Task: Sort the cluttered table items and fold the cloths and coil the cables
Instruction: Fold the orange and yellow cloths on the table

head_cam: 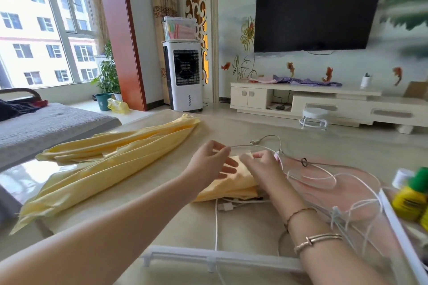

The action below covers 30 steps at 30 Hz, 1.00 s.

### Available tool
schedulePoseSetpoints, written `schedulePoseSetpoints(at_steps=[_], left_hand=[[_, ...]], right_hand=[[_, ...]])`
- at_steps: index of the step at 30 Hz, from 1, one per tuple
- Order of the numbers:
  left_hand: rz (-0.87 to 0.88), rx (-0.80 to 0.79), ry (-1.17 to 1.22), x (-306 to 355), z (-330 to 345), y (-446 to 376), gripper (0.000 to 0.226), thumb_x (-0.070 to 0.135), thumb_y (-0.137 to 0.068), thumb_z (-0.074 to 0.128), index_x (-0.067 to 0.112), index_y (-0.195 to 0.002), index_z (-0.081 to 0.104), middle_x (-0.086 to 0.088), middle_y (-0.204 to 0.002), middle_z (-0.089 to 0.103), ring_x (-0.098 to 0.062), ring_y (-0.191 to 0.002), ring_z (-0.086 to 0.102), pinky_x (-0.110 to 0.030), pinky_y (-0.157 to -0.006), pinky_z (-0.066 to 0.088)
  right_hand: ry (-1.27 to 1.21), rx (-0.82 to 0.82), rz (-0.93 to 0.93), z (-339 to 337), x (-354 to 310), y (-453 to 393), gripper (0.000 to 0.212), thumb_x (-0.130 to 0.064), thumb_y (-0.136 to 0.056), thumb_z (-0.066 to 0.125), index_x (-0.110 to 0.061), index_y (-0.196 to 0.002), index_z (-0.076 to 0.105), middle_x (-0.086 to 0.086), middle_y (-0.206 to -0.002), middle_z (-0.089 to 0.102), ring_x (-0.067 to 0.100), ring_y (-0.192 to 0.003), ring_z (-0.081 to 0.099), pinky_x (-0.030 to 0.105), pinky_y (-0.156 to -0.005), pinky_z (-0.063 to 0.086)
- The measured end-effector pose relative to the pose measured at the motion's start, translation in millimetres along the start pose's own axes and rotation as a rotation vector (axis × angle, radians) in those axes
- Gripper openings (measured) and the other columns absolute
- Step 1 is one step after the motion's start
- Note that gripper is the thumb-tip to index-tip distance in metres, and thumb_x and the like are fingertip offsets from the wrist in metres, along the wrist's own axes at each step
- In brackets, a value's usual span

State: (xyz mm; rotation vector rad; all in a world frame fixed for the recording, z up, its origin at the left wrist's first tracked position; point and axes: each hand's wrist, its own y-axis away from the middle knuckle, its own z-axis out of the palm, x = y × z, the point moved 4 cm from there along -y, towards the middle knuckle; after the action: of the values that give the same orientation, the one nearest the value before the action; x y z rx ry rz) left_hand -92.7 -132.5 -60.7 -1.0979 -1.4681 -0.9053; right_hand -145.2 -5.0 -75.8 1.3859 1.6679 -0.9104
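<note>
The right hand (259, 164) pinched a white cable (252, 146) above a folded yellow cloth (231, 186); the left hand (214, 162) hovered relaxed. A second yellow cloth (104, 166) lay unfolded, cables uncoiled.

Bare bench (176, 220) lies open to me left of the folded yellow cloth (228, 188). Right of that cloth, tangled white cables (324, 178) block the way; farther left, the long yellow cloth (111, 164) sprawls.
</note>
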Motion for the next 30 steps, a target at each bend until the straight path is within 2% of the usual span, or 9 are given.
schedulePoseSetpoints(at_steps=[2, 4, 7, 11, 17, 21, 23, 26, 30], left_hand=[[0.203, 0.099, -0.258, 0, -11, -2, 0.017, 0.024, -0.098, 0.049, 0.015, -0.108, 0.058, -0.001, -0.103, 0.070, -0.014, -0.094, 0.063, -0.027, -0.081, 0.047], [0.346, 0.021, -0.624, -5, -15, 0, 0.029, 0.028, -0.100, 0.043, 0.020, -0.126, 0.053, 0.004, -0.127, 0.057, -0.013, -0.115, 0.052, -0.024, -0.092, 0.038], [0.273, -0.258, -1.048, -30, -11, 4, 0.052, 0.037, -0.103, 0.030, 0.020, -0.151, 0.020, 0.004, -0.159, 0.016, -0.016, -0.147, 0.008, -0.027, -0.115, 0.008], [0.161, -0.435, -1.398, -48, -13, 9, 0.053, 0.037, -0.104, 0.013, 0.023, -0.152, -0.007, 0.002, -0.159, -0.017, -0.022, -0.145, -0.018, -0.040, -0.118, -0.007], [0.085, -0.423, -1.251, -62, -20, 7, 0.057, 0.050, -0.101, 0.011, 0.035, -0.149, -0.015, 0.015, -0.155, -0.021, -0.012, -0.143, -0.021, -0.041, -0.118, -0.010], [0.137, -0.388, -1.156, -47, -21, 12, 0.067, 0.063, -0.093, 0.014, 0.035, -0.151, -0.005, 0.013, -0.158, -0.013, -0.010, -0.145, -0.017, -0.041, -0.118, -0.013], [0.211, -0.348, -1.078, -28, -20, 16, 0.082, 0.074, -0.081, 0.023, 0.038, -0.151, -0.002, 0.015, -0.158, -0.007, -0.006, -0.145, -0.010, -0.042, -0.118, -0.011], [0.390, -0.223, -0.992, 4, -14, 23, 0.085, 0.062, -0.085, 0.053, 0.040, -0.151, 0.003, 0.015, -0.157, 0.017, -0.011, -0.145, 0.016, -0.042, -0.119, 0.013], [0.529, -0.127, -0.716, 46, 5, 42, 0.067, 0.020, -0.086, 0.055, 0.038, -0.143, 0.025, 0.006, -0.116, 0.059, -0.011, -0.093, 0.060, -0.036, -0.082, 0.053]], right_hand=[[0.158, -0.042, 0.022, 0, 2, 4, 0.039, -0.022, -0.090, 0.057, -0.011, -0.126, 0.046, 0.007, -0.120, 0.046, 0.025, -0.119, 0.046, 0.025, -0.080, 0.032], [0.290, -0.029, -0.013, 0, 1, 6, 0.043, -0.015, -0.090, 0.052, -0.012, -0.131, 0.038, 0.007, -0.140, 0.041, 0.024, -0.135, 0.034, 0.027, -0.089, 0.031], [0.473, -0.036, -0.024, 5, 4, 6, 0.046, -0.017, -0.089, 0.051, -0.014, -0.131, 0.032, 0.001, -0.135, 0.052, 0.027, -0.142, 0.026, 0.034, -0.104, 0.030], [0.626, -0.025, -0.042, 7, 4, 7, 0.046, -0.025, -0.090, 0.049, -0.013, -0.131, 0.033, 0.006, -0.128, 0.058, 0.035, -0.142, 0.025, 0.040, -0.102, 0.032], [0.731, -0.026, -0.034, 10, 15, -1, 0.053, -0.032, -0.088, 0.048, -0.016, -0.136, 0.033, 0.012, -0.138, 0.050, 0.034, -0.147, 0.003, 0.045, -0.111, 0.019], [0.489, -0.013, -0.021, 4, -6, 3, 0.046, -0.022, -0.087, 0.052, -0.019, -0.130, 0.037, 0.003, -0.115, 0.058, 0.026, -0.133, 0.038, 0.040, -0.115, 0.019], [0.285, 0.019, -0.054, 1, -20, 5, 0.044, -0.022, -0.087, 0.056, -0.019, -0.127, 0.039, -0.003, -0.104, 0.056, 0.021, -0.112, 0.052, 0.033, -0.103, 0.033], [-0.040, -0.051, -0.012, -3, -40, 9, 0.048, -0.020, -0.087, 0.061, -0.017, -0.129, 0.040, 0.005, -0.119, 0.054, 0.021, -0.101, 0.056, 0.029, -0.076, 0.046], [-0.432, -0.064, 0.053, -36, -60, 23, 0.041, -0.013, -0.086, 0.064, -0.013, -0.124, 0.046, 0.012, -0.113, 0.058, 0.025, -0.097, 0.063, 0.041, -0.084, 0.058]])
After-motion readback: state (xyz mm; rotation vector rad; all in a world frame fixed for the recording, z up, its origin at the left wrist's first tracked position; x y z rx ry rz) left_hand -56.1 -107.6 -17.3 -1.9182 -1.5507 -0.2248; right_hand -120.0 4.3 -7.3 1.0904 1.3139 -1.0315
